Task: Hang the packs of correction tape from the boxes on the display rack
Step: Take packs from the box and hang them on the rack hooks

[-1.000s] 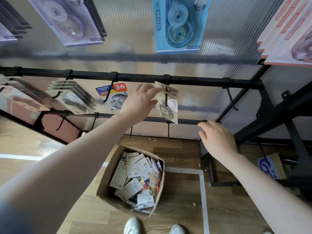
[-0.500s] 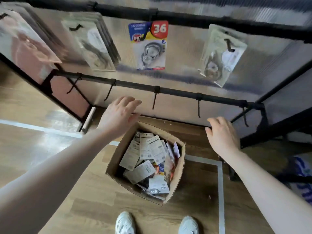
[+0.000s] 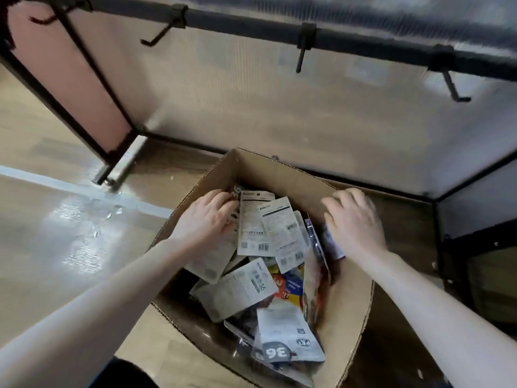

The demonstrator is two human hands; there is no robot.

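An open cardboard box (image 3: 282, 172) sits on the floor below me, filled with several packs of correction tape (image 3: 253, 225), most lying back side up. My left hand (image 3: 207, 217) is inside the box at its left, fingers curled onto a pack at the pile's top left. My right hand (image 3: 355, 222) hovers over the box's right side with fingers spread, touching a pack that stands upright against the wall. The rack's lowest black bar (image 3: 251, 26) with bare hooks (image 3: 300, 56) crosses the top of the view.
The rack's black legs (image 3: 112, 152) stand on the wooden floor at left, with a translucent back panel (image 3: 279, 107) behind the box. A pale tape line (image 3: 70, 189) runs across the floor. A dark frame (image 3: 453, 247) stands at right.
My view has dropped from the hanging packs to the box. Both hands have come down from the rack into the box; my left hand let go of the pack that it hung.
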